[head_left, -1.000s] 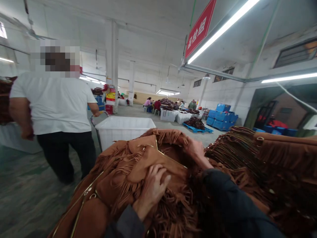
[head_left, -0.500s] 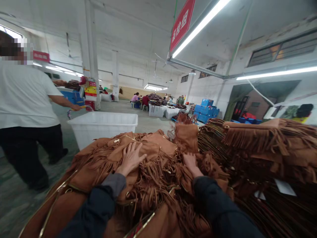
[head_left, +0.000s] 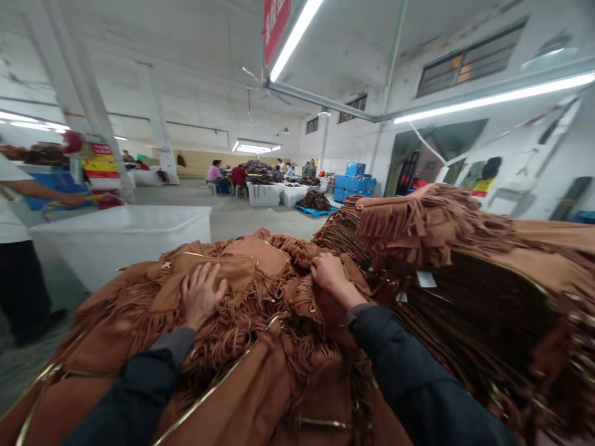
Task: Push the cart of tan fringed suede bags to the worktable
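A large heap of brown fringed bags (head_left: 260, 371) with gold zips fills the space in front of me. My left hand (head_left: 201, 296) lies on a brown flap at the heap's left, its fingers spread. At the heap's upper right, my right hand (head_left: 329, 272) has its fingers curled round the edge of a brown fringed piece. Neat layers of similar brown bags (head_left: 409, 217) rise just right of that hand, with a white tag (head_left: 426, 279) among them.
A white bin (head_left: 130, 223) stands beyond the heap at the left, a person in a white shirt (head_left: 13, 210) beside it. Farther off are seated people, white tubs (head_left: 264, 194) and stacked blue crates (head_left: 354, 183).
The view has turned right. My right hand has closed on a fringed piece, and the raised brown piece near it has come down. The person at the left shows less.
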